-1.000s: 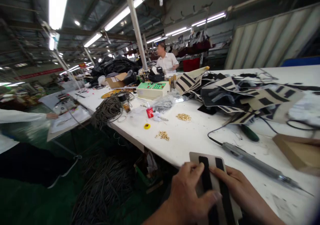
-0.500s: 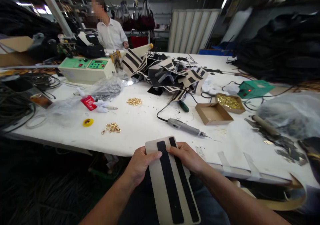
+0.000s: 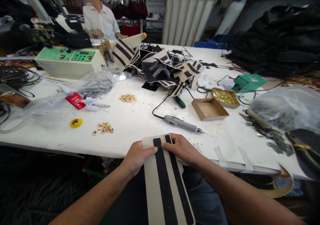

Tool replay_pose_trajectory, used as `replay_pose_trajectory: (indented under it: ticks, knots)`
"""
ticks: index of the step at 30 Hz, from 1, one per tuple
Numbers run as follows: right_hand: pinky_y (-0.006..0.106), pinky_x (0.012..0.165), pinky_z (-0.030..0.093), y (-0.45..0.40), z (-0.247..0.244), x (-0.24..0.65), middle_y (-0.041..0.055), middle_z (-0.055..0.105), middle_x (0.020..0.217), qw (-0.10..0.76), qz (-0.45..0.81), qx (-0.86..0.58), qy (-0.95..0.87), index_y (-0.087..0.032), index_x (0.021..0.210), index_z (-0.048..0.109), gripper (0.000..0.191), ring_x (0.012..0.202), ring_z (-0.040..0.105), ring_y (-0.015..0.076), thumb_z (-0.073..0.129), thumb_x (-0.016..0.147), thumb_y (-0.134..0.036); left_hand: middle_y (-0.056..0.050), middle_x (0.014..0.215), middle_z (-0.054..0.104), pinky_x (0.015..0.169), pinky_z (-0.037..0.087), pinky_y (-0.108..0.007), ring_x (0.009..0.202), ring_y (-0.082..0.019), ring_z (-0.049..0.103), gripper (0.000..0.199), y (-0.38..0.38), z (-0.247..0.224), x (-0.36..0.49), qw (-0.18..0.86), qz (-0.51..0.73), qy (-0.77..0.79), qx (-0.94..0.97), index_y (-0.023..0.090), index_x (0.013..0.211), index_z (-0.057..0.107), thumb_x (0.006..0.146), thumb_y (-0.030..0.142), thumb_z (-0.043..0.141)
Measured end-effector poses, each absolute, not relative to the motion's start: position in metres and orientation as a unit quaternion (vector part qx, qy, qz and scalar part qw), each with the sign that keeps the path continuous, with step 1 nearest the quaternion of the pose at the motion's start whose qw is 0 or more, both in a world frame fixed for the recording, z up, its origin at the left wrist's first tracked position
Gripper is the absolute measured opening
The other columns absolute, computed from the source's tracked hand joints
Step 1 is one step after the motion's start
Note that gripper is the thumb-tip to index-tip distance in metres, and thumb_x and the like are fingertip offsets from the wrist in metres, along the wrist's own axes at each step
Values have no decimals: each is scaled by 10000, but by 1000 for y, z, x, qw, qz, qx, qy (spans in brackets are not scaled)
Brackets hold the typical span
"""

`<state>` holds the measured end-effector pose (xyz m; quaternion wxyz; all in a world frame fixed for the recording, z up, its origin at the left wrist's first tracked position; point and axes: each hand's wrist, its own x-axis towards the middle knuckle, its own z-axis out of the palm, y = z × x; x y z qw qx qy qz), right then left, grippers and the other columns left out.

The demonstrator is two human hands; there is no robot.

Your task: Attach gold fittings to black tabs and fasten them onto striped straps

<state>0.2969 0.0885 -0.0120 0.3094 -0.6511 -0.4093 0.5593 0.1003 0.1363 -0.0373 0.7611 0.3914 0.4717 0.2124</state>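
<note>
Both my hands grip a flat beige panel with black stripes [image 3: 151,181] by its upper end, just in front of the table edge and above my lap. My left hand [image 3: 136,156] holds the left edge, its thumb lying against the wider black stripe. From the other side, my right hand [image 3: 181,148] pinches the top right, thumb on the same stripe near a tiny mark. The fingers behind the panel are hidden. Beyond it on the table lies a grey electric screwdriver [image 3: 182,123], its bit pointing right.
Gold clasps [image 3: 103,127], small gold parts [image 3: 128,98], yellow tape [image 3: 76,123] and a red glue bottle [image 3: 75,100] lie left. A cardboard box [image 3: 210,109] stands right. Behind are piled striped panels [image 3: 160,65] and a control box [image 3: 70,62]. A person [image 3: 101,18] stands across the table.
The view has shifted a little, so the table things sit further left and higher. My hands keep the same hold on the panel. The person opposite has moved their arms.
</note>
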Motion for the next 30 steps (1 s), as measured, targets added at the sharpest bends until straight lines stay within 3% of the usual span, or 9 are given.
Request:
replay_pose_trajectory:
  ticks: [7,17,24,27,30]
  knots:
    - [230,573,451,90,-19,305,-11,672,670,294,642,-603,-372,-160,738,653,170,594,577,126,751,722,-298,-88,858,828,722,586,-350,748,-248,761,300,142,-27,98,754,127,477,434,142,923,793,656,272,837]
    - [246,556,388,98,-27,309,26,708,694,160,456,-708,-514,-163,790,728,108,643,612,162,677,762,-255,-58,792,794,677,513,-317,759,-262,727,150,158,-42,118,615,57,485,619,166,796,778,706,276,729]
    - [268,602,395,95,-31,306,59,736,736,139,417,-721,-536,-166,821,768,143,700,644,195,658,768,-241,-59,756,768,705,521,-347,763,-283,720,127,163,-40,123,503,25,478,720,169,791,784,714,262,745]
    - [275,601,398,94,-29,305,83,754,786,136,409,-721,-543,-157,867,784,193,726,659,213,678,752,-270,-102,999,774,849,541,-410,943,-319,711,375,157,-36,117,424,60,496,755,162,1043,776,694,293,812]
    - [272,603,411,93,-27,305,101,779,859,128,404,-722,-547,-152,950,801,280,758,678,222,689,734,-291,-120,1352,656,1055,496,-469,1231,-328,615,680,143,-38,108,341,143,478,797,214,1386,633,734,288,815]
